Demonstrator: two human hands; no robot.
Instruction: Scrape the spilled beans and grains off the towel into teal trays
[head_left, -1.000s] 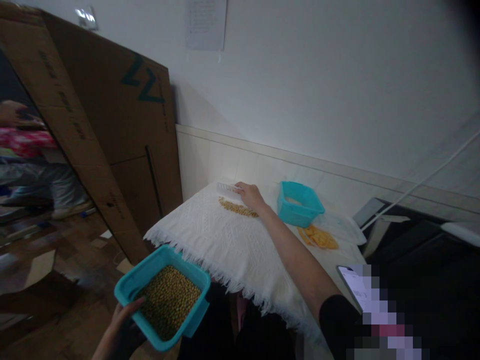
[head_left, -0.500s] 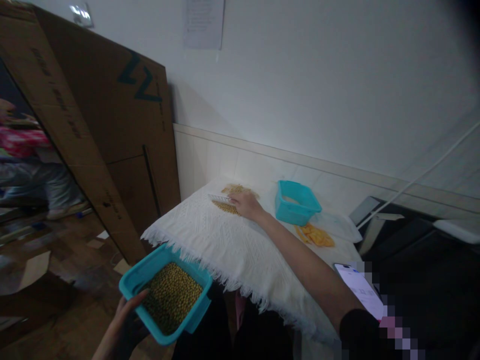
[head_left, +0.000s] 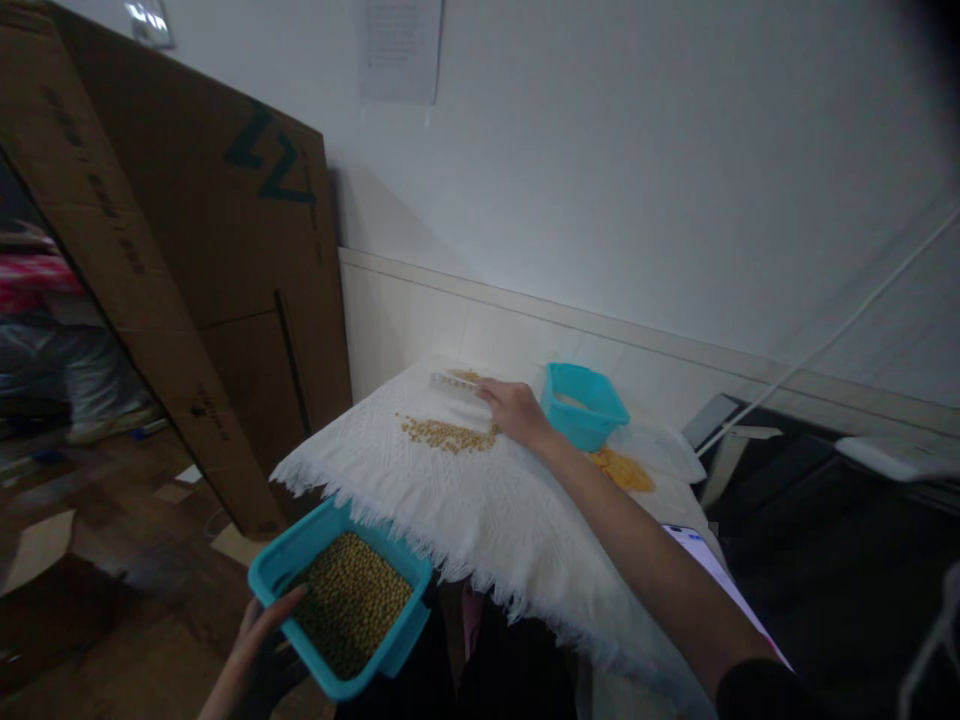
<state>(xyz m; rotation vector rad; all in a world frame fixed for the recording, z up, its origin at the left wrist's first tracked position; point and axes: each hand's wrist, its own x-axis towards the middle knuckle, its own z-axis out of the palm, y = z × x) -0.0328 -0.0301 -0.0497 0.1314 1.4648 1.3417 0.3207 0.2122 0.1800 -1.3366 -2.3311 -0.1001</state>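
My left hand (head_left: pixel 259 655) grips the near left side of a teal plastic tub (head_left: pixel 409 640), thumb over its rim. Inside lie many yellowish-brown soybeans (head_left: pixel 356 595). The tub hangs just below the fringed edge of a white cloth (head_left: pixel 442 500). On that cloth, my right hand (head_left: pixel 517 410) is closed around one end of a pale, slotted plastic strip (head_left: pixel 450 382), too blurred to name. Loose soybeans (head_left: pixel 450 435) lie on the near side of the strip. A few more beans (head_left: pixel 469 375) show behind it.
A second teal tub (head_left: pixel 585 405) stands at the back by the wall, beside an orange-yellow cloth (head_left: pixel 622 468) and a clear lid (head_left: pixel 664 445). A phone (head_left: pixel 712 565) lies at the right edge. A tall cardboard box (head_left: pixel 247 280) borders the left. Another person (head_left: pixel 67 340) sits beyond it.
My right hand has lifted the strip slightly back from the near beans, which now lie spread out in front of it. The left hand still holds the tub; the view has shifted a little.
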